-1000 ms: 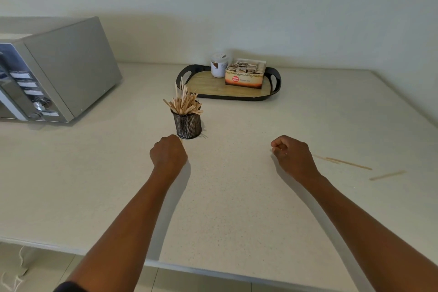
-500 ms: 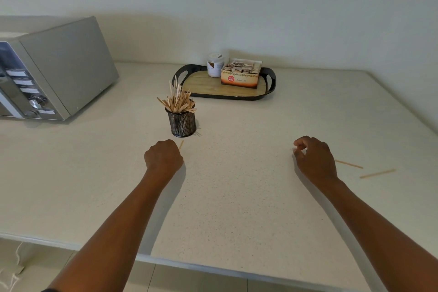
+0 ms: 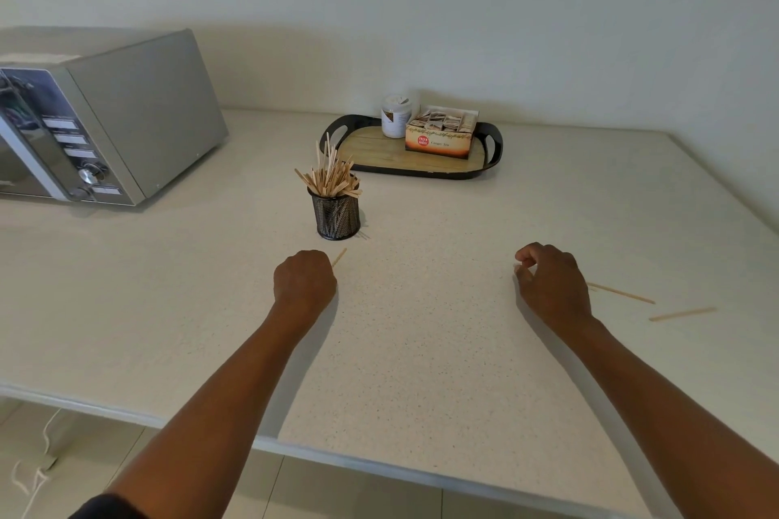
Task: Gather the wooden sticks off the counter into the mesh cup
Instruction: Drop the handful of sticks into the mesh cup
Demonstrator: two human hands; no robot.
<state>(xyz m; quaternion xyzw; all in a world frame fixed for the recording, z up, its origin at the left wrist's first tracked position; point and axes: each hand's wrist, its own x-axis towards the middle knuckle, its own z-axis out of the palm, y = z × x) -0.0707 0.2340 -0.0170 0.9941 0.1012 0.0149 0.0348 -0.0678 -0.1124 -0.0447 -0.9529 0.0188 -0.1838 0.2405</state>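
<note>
The black mesh cup (image 3: 337, 217) stands mid-counter, packed with wooden sticks (image 3: 331, 177) that fan out above its rim. Just in front of it my left hand (image 3: 304, 282) is curled into a fist, and one stick's end (image 3: 339, 257) pokes out past the knuckles toward the cup. My right hand (image 3: 552, 282) is on the counter to the right, fingers curled down with a pale stick tip at the fingertips. A loose stick (image 3: 621, 293) runs out from under that hand to the right. Another stick (image 3: 682, 313) lies apart, further right.
A silver microwave (image 3: 126, 114) fills the back left of the counter. Behind the cup sits a black-rimmed tray (image 3: 491, 158) holding a tea-bag box (image 3: 438, 139) and a white jar (image 3: 395, 116). The counter's front edge (image 3: 337, 461) crosses under my forearms.
My right hand slid right, onto the near end of the loose sticks. My left hand stayed in front of the cup, and a stick end now shows beyond its knuckles.
</note>
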